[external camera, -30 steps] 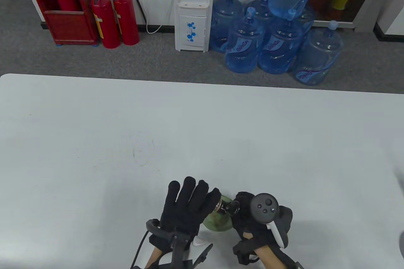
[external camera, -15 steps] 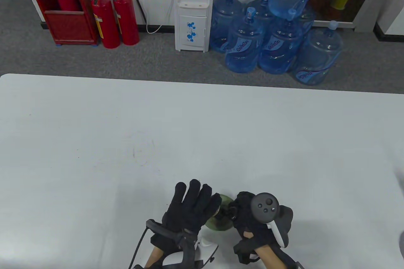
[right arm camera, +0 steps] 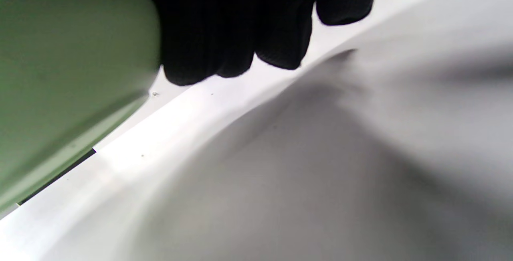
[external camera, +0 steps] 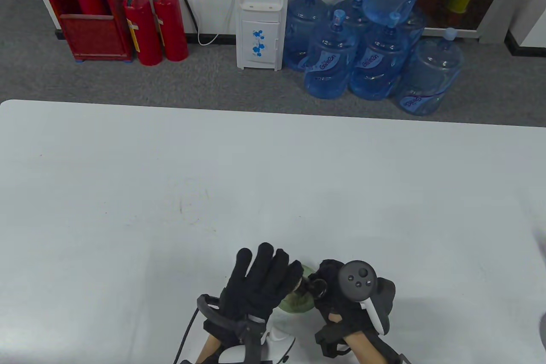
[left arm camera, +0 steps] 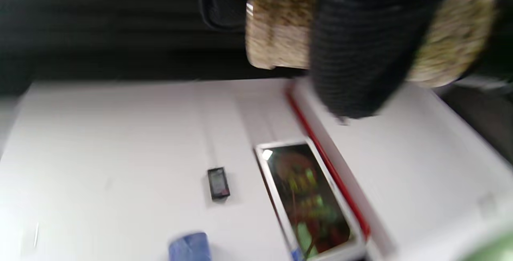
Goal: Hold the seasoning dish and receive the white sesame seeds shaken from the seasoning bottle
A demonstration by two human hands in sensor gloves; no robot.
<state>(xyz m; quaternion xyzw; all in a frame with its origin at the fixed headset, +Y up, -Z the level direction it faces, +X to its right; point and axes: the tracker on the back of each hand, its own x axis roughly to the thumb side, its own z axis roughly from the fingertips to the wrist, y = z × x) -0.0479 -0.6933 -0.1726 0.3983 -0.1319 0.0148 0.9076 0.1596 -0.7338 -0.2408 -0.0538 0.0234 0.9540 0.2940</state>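
Note:
My left hand [external camera: 264, 278] grips the seasoning bottle [external camera: 303, 286] near the table's front edge, with its dark cap end pointing right. In the blurred left wrist view the bottle [left arm camera: 276, 24] shows pale seeds inside, with a gloved finger [left arm camera: 360, 44] across it. My right hand [external camera: 328, 291] holds the green seasoning dish [external camera: 294, 304], which sits just under the bottle's cap end. In the right wrist view the dish [right arm camera: 68, 72] fills the left side beside my gloved fingers [right arm camera: 224, 24]. Most of the bottle and dish is hidden by the hands.
The white table [external camera: 273, 176] stretches away in front of both hands. On the floor beyond its far edge stand blue water jugs [external camera: 375, 61], a water dispenser [external camera: 260, 14] and red fire extinguishers [external camera: 155, 24].
My left hand has shifted slightly right and toward me with the bottle, closing in over the dish. My right hand and the dish have stayed about where they were.

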